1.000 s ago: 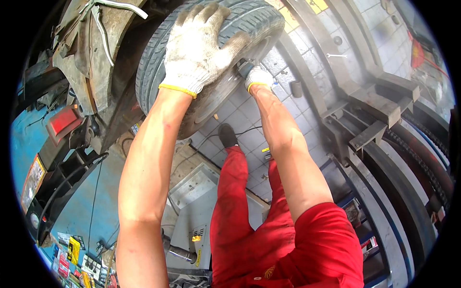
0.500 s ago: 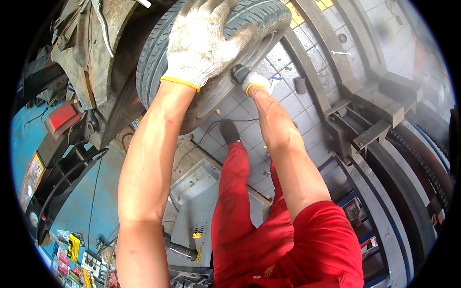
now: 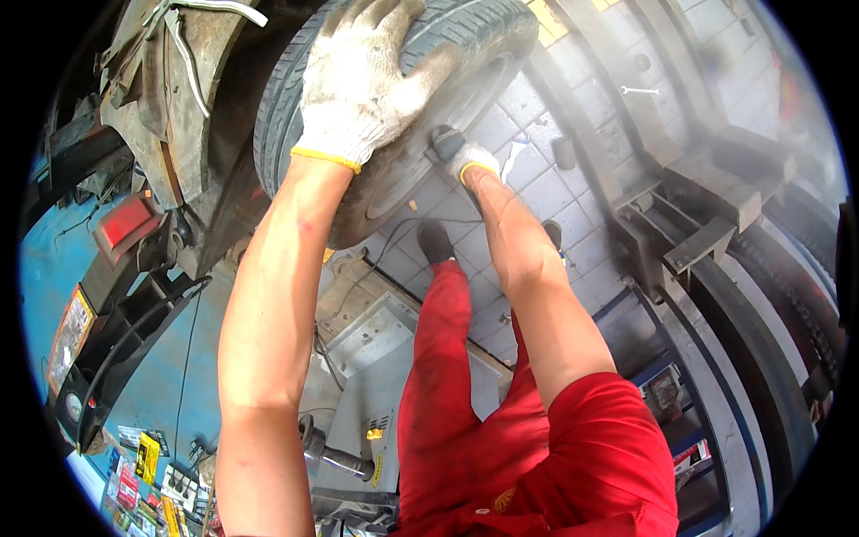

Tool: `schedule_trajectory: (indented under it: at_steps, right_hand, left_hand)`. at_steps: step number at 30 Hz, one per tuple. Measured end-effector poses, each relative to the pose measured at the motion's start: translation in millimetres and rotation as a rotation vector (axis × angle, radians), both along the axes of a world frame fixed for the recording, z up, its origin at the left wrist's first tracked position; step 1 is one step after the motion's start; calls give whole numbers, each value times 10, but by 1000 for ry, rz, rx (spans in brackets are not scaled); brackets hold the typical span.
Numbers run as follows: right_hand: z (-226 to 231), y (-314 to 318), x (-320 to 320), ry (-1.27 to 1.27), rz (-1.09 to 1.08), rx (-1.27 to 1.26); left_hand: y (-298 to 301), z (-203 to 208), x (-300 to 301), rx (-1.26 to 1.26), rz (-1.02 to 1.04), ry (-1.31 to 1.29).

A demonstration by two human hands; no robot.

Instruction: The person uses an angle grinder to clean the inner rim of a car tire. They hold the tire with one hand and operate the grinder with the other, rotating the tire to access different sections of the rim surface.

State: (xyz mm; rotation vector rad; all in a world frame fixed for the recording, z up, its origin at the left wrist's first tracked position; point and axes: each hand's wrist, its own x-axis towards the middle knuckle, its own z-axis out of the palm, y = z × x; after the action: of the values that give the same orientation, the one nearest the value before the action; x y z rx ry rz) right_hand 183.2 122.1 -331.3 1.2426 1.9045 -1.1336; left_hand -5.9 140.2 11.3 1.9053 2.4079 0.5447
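Observation:
A black car tyre on a dusty grey rim stands upright at the top of the head view. My left hand, in a soiled white knit glove with a yellow cuff, rests on its tread and sidewall, fingers stretched and thumb apart. Lower, beside the wheel's face, my gloved right hand closes round a dark grey tool with a rounded end. Glove and wrist hide most of that tool, so I cannot tell its kind. Its rounded end points at the wheel's inner side; whether they touch is unclear.
A wrench lies on the steel frame at right, which has heavy rails. At left are pliers-like handles, a red box and a blue surface with small packages. A grey machine stands by my legs.
My left hand has slid slightly left and down on the tyre. My right hand stays at the wheel's face with the tool. Pale haze over the right side looks thicker.

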Motion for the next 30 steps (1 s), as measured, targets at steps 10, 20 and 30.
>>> schedule_trajectory:
  at_steps: [10,20,30]
  right_hand:
    - [-96,-230,25,-31,-39,-205]
    - [350,-344,32,-44,-49,-207]
    - [164,-387,130,1,-57,-171]
  left_hand:
    - [72,-17,36,9,-2,-45]
    - [-42,-19,-23,10,17,-19]
    - [-1,22,3,-26,22,-45]
